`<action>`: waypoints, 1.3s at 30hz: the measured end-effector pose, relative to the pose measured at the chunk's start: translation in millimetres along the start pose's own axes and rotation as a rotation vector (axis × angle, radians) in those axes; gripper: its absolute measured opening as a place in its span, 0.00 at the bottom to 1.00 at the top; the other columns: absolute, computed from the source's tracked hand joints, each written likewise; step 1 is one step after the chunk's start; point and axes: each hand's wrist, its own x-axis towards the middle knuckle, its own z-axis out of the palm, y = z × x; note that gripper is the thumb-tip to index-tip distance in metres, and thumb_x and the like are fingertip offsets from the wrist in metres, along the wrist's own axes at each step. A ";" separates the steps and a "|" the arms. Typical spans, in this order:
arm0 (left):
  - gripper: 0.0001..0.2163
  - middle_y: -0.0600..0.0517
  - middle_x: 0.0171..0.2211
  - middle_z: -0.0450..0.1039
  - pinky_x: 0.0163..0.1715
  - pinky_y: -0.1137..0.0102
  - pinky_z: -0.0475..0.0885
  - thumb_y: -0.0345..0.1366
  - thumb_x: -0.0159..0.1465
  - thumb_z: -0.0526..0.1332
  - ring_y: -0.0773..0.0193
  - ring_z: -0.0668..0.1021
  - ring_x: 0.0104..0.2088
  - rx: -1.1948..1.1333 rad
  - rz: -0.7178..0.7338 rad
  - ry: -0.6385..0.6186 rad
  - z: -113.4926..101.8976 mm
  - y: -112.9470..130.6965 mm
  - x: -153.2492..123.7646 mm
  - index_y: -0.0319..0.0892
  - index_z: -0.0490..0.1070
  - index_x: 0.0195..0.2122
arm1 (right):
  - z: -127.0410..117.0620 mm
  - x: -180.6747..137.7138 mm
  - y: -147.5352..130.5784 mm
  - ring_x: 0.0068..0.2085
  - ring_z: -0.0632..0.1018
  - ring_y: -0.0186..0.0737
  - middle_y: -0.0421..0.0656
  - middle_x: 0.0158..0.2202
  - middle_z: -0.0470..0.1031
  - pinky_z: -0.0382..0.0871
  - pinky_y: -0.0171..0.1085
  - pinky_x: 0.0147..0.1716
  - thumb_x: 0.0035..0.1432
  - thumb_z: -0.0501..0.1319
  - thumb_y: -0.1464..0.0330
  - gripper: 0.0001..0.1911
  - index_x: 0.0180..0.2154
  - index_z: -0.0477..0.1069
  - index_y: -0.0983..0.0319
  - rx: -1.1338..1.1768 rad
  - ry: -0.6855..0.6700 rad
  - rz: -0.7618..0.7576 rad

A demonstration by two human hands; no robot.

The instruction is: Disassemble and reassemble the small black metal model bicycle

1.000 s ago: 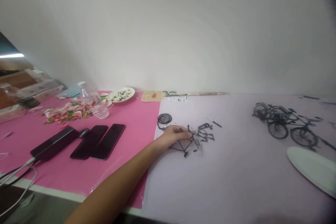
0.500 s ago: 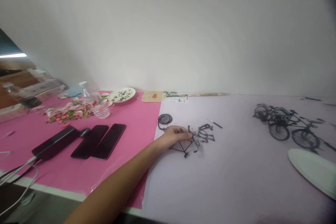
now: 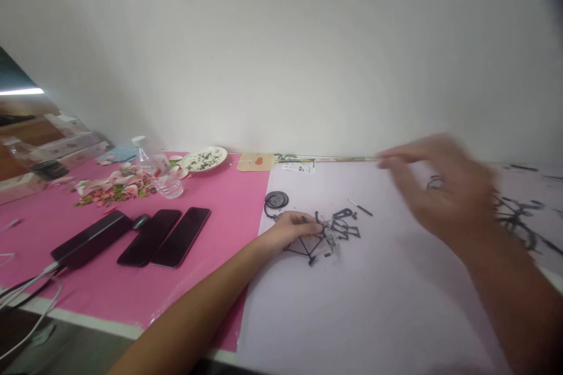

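My left hand (image 3: pixel 299 229) rests on the pale sheet with its fingers closed on the dark frame of a miniature bicycle (image 3: pixel 299 253). Around it lie loose dark bicycle parts (image 3: pixel 347 227) and clear plastic bits. Two spoked wheels (image 3: pixel 277 199) lie just behind the hand. A small screwdriver (image 3: pixel 360 207) is a little to the right of the parts. Over the right side of the table hangs my right hand (image 3: pixel 448 187), smeared by motion. Its thumb and forefinger tips come near each other; whether anything is between them I cannot make out.
Assembled miniature bicycles (image 3: pixel 521 217) stand at the right, partly behind my right arm. On the pink cover are two phones (image 3: pixel 181 237), a black power bank (image 3: pixel 92 240) with cables, a plastic bottle (image 3: pixel 147 155), a pile of petals (image 3: pixel 118 184) and a plate (image 3: pixel 204 159).
My right hand has come into view from the right and now covers part of the miniature bicycles. My left hand keeps its place on the bicycle frame.
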 end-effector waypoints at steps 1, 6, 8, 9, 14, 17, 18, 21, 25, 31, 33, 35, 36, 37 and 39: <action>0.17 0.49 0.29 0.79 0.38 0.70 0.70 0.45 0.54 0.77 0.66 0.76 0.29 -0.001 0.000 -0.002 0.0 0.3 0.0 0.36 0.82 0.35 | 12.0 -4.2 11.1 0.48 0.78 0.43 0.47 0.46 0.80 0.73 0.45 0.52 0.73 0.60 0.61 0.12 0.46 0.78 0.60 0.010 -0.075 -0.027; 0.17 0.49 0.29 0.79 0.38 0.70 0.70 0.45 0.54 0.77 0.67 0.76 0.29 0.004 0.000 0.004 -0.2 1.4 -0.2 0.36 0.82 0.35 | 74.5 -56.3 78.0 0.46 0.77 0.49 0.47 0.41 0.83 0.71 0.46 0.46 0.73 0.55 0.60 0.18 0.41 0.82 0.59 -0.101 -0.390 0.121; 0.16 0.49 0.29 0.79 0.39 0.70 0.70 0.45 0.54 0.77 0.67 0.76 0.29 -0.003 -0.005 0.001 -0.3 1.8 -0.5 0.36 0.82 0.34 | 86.0 -78.0 94.5 0.47 0.77 0.52 0.48 0.42 0.83 0.70 0.46 0.45 0.71 0.55 0.60 0.18 0.40 0.83 0.59 -0.162 -0.499 0.158; 0.16 0.49 0.29 0.79 0.39 0.70 0.70 0.45 0.54 0.77 0.67 0.76 0.29 -0.005 -0.007 0.001 -0.4 2.1 -0.6 0.36 0.82 0.34 | 88.5 -86.2 99.3 0.46 0.76 0.52 0.48 0.43 0.83 0.69 0.47 0.45 0.71 0.56 0.59 0.19 0.39 0.83 0.59 -0.183 -0.533 0.181; 0.16 0.49 0.30 0.79 0.40 0.70 0.70 0.44 0.54 0.77 0.66 0.77 0.30 -0.020 -0.022 0.005 -0.6 2.5 -1.6 0.36 0.81 0.33 | 90.7 -104.6 106.1 0.47 0.77 0.51 0.45 0.44 0.83 0.69 0.44 0.44 0.68 0.58 0.56 0.18 0.37 0.84 0.56 -0.116 -0.572 0.356; 0.15 0.49 0.31 0.79 0.40 0.71 0.70 0.44 0.55 0.77 0.66 0.77 0.31 -0.034 -0.021 0.001 -1.6 1.3 -1.8 0.36 0.81 0.34 | 94.1 -109.1 108.5 0.47 0.78 0.51 0.44 0.44 0.83 0.70 0.44 0.44 0.65 0.60 0.54 0.17 0.35 0.84 0.55 -0.040 -0.539 0.410; 0.15 0.49 0.31 0.79 0.40 0.70 0.70 0.44 0.55 0.77 0.66 0.77 0.31 -0.040 -0.020 -0.001 -2.2 0.6 -1.7 0.36 0.81 0.34 | 95.3 -110.2 109.1 0.46 0.78 0.52 0.45 0.43 0.83 0.70 0.44 0.44 0.64 0.60 0.55 0.17 0.35 0.84 0.56 -0.034 -0.523 0.412; 0.16 0.49 0.30 0.79 0.39 0.70 0.69 0.44 0.55 0.77 0.66 0.77 0.30 -0.050 -0.022 -0.006 -3.9 -1.4 -0.8 0.36 0.82 0.36 | 96.8 -111.1 104.9 0.45 0.78 0.54 0.47 0.41 0.83 0.70 0.47 0.44 0.64 0.59 0.57 0.17 0.34 0.82 0.58 -0.019 -0.481 0.420; 0.16 0.48 0.32 0.80 0.40 0.70 0.69 0.43 0.55 0.77 0.66 0.77 0.31 -0.067 -0.022 -0.010 -4.2 -1.9 0.5 0.36 0.82 0.36 | 94.6 -104.0 77.5 0.39 0.81 0.49 0.47 0.39 0.83 0.73 0.44 0.40 0.64 0.62 0.56 0.14 0.39 0.81 0.59 0.215 -0.307 0.629; 0.14 0.48 0.33 0.80 0.38 0.72 0.70 0.42 0.55 0.76 0.68 0.77 0.30 -0.112 -0.023 -0.012 -2.7 0.8 -0.3 0.35 0.82 0.35 | 93.4 -87.3 23.3 0.27 0.76 0.40 0.47 0.36 0.81 0.73 0.38 0.27 0.58 0.71 0.51 0.21 0.41 0.80 0.62 0.644 -0.061 0.832; 0.15 0.48 0.33 0.80 0.38 0.72 0.70 0.42 0.56 0.76 0.68 0.77 0.31 -0.114 -0.032 -0.009 -3.4 0.0 0.1 0.35 0.82 0.36 | 92.4 -84.2 10.0 0.24 0.74 0.36 0.46 0.35 0.80 0.72 0.37 0.26 0.57 0.71 0.50 0.21 0.40 0.80 0.62 0.761 -0.082 0.865; 0.15 0.47 0.35 0.80 0.39 0.72 0.71 0.42 0.55 0.76 0.67 0.78 0.32 -0.134 -0.043 -0.002 -4.4 -1.7 1.0 0.35 0.83 0.37 | 91.0 -83.3 -1.8 0.25 0.75 0.36 0.46 0.37 0.80 0.73 0.37 0.26 0.58 0.71 0.50 0.21 0.38 0.79 0.61 0.896 -0.130 0.856; 0.16 0.46 0.36 0.80 0.40 0.72 0.71 0.42 0.55 0.77 0.66 0.78 0.33 -0.146 -0.047 0.002 -4.9 -2.5 1.5 0.35 0.83 0.38 | 90.5 -83.7 -7.0 0.26 0.76 0.36 0.47 0.37 0.81 0.74 0.37 0.27 0.58 0.71 0.50 0.21 0.37 0.78 0.61 0.957 -0.165 0.842; 0.16 0.46 0.36 0.80 0.40 0.72 0.72 0.42 0.55 0.77 0.66 0.79 0.34 -0.156 -0.050 0.005 -5.2 -3.2 1.9 0.35 0.83 0.38 | 90.4 -84.6 -11.8 0.27 0.76 0.36 0.47 0.37 0.81 0.74 0.37 0.27 0.59 0.71 0.50 0.20 0.37 0.77 0.61 1.009 -0.195 0.829; 0.16 0.46 0.36 0.80 0.41 0.71 0.72 0.42 0.56 0.76 0.66 0.79 0.34 -0.165 -0.052 0.006 -5.6 -4.0 2.4 0.35 0.83 0.39 | 91.3 -87.4 -19.2 0.29 0.78 0.38 0.46 0.36 0.81 0.75 0.36 0.27 0.59 0.71 0.52 0.19 0.39 0.75 0.60 1.086 -0.215 0.824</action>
